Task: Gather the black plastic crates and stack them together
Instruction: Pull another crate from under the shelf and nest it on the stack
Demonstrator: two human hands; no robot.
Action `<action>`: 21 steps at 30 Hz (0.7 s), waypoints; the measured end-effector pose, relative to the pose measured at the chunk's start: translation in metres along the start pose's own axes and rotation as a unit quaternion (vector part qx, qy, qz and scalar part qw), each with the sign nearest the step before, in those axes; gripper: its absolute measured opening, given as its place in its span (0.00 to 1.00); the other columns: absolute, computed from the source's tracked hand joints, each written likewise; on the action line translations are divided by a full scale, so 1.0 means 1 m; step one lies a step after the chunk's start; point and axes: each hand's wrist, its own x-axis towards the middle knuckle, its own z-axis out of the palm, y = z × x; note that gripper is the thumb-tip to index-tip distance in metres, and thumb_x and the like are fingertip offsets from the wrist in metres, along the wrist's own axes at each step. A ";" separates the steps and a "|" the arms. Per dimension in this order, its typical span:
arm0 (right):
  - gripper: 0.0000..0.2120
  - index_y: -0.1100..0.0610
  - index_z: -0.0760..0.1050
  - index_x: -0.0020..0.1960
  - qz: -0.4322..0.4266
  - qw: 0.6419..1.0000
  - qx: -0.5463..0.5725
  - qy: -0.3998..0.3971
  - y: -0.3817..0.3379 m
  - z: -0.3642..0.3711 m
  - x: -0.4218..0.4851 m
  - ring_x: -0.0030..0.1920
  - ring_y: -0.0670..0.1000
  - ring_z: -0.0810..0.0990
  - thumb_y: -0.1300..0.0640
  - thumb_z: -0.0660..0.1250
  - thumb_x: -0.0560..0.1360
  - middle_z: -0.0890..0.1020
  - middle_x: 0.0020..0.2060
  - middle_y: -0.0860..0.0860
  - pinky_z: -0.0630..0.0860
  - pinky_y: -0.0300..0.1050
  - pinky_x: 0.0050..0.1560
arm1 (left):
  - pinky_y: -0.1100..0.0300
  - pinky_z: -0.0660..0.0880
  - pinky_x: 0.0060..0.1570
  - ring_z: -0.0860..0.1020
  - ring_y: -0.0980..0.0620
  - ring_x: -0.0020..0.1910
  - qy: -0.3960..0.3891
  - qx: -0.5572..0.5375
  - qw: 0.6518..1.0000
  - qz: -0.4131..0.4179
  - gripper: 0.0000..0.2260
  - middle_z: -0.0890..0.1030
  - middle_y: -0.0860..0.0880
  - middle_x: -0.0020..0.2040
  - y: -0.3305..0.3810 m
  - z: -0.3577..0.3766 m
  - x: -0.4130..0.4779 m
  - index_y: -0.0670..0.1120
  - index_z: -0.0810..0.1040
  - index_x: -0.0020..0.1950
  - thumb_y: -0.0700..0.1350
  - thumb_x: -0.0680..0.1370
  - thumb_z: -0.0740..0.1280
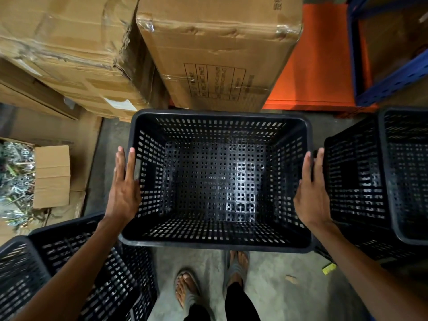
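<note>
Palms press flat against the two short sides of the middle crate [215, 181]: the left hand [124, 188] lies along its left rim with fingers straight and thumb just inside the wall, and the right hand [311, 191] mirrors it on the right rim, fingers extended and not curled under any lip. It is a squeeze grip with open hands, not a clenched one. That black perforated crate sits open side up in front of the person, above the sandalled feet [208, 281] on the concrete floor [278, 297]; whether it is lifted or resting on something cannot be told. A second black crate [382, 181] stands just beside the right hand, nearly touching the knuckles, and a third black crate [76, 274] lies tilted under the left forearm. Cardboard boxes [208, 54] crowd the far side. The likely risk is slippage: held only by sideways pressure on smooth plastic, the crate could drop toward the toes if the squeeze eases. Swinging it right could also pinch the right fingers against the neighbouring crate's wall.
</note>
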 end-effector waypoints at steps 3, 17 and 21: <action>0.49 0.58 0.41 0.80 0.001 1.000 0.013 -0.004 -0.004 -0.001 -0.012 0.79 0.62 0.52 0.74 0.65 0.69 0.36 0.79 0.57 0.78 0.44 0.29 | 0.37 0.61 0.73 0.40 0.47 0.81 -0.001 0.013 1.000 -0.007 0.30 0.37 0.48 0.81 -0.004 -0.001 -0.001 0.50 0.41 0.81 0.45 0.83 0.54; 0.44 0.65 0.45 0.79 0.039 0.997 -0.042 -0.044 -0.005 -0.002 -0.014 0.80 0.60 0.43 0.73 0.62 0.69 0.39 0.79 0.59 0.64 0.49 0.71 | 0.43 0.69 0.69 0.46 0.48 0.81 -0.008 0.002 1.000 -0.013 0.32 0.40 0.50 0.81 -0.001 -0.003 0.004 0.52 0.42 0.81 0.39 0.81 0.55; 0.47 0.64 0.43 0.79 0.034 0.996 -0.047 -0.064 -0.003 -0.001 -0.011 0.80 0.59 0.45 0.73 0.64 0.67 0.40 0.80 0.57 0.73 0.53 0.67 | 0.47 0.70 0.68 0.46 0.48 0.81 -0.010 0.005 1.000 -0.016 0.34 0.38 0.48 0.81 0.003 -0.005 0.004 0.51 0.42 0.81 0.36 0.80 0.56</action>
